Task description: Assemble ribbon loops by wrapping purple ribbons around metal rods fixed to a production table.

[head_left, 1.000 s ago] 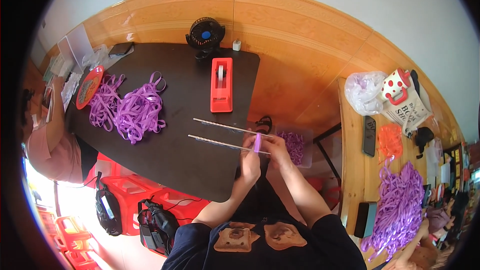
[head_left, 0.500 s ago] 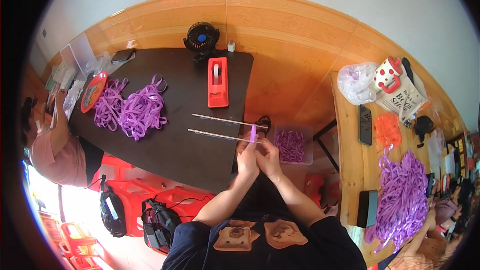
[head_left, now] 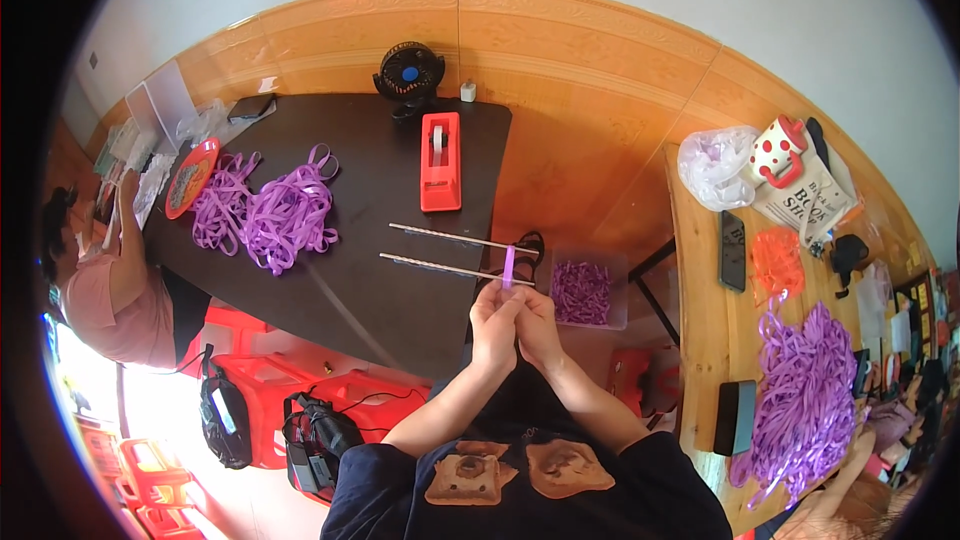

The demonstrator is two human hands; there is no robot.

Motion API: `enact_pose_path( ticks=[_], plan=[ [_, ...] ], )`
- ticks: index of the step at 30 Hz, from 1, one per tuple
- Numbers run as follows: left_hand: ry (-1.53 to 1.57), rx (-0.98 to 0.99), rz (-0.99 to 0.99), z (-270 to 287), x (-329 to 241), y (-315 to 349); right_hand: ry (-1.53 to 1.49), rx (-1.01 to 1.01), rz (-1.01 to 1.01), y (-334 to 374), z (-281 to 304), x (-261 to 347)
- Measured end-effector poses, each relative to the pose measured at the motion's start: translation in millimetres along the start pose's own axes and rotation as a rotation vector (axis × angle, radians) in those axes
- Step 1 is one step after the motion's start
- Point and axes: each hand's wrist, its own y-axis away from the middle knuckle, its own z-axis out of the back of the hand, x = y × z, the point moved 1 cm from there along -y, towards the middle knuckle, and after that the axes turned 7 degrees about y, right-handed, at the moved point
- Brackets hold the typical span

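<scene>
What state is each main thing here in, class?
Left hand: closed on purple band
Right hand: closed on purple band
Purple band: spanning both metal rods
Metal rods: roughly parallel
Tape dispenser: loaded
Fan: upright
Left ribbon pile: tangled
Right ribbon pile: heaped
Plastic bin: holding purple strips
Phone: lying flat

A black desk fan (head_left: 410, 72) with a blue hub is positioned at the far edge of the dark table (head_left: 370, 170); I note a small white block (head_left: 468, 92) to its right, near the orange wall panelling (head_left: 580, 140). On the wooden table (head_left: 705, 350), a polka-dot mug (head_left: 774, 154) stands beside a white plastic bag (head_left: 717, 168). A dark phone (head_left: 732, 258) lies near an orange plastic bag (head_left: 778, 258). Two black bags (head_left: 226, 425) are located at the red stools (head_left: 262, 390).
</scene>
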Motion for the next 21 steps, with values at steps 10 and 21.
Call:
enact_pose_path(
  ticks=[10, 21],
  plan=[
    [0.071, 0.057, 0.445, 10, -37, -10, 0.082, -0.044, -0.134, 4, -18, 33],
    [0.207, 0.185, 0.701, 9, -70, -11, 0.348, -0.154, 0.186, -30, 0, 95]
  ],
)
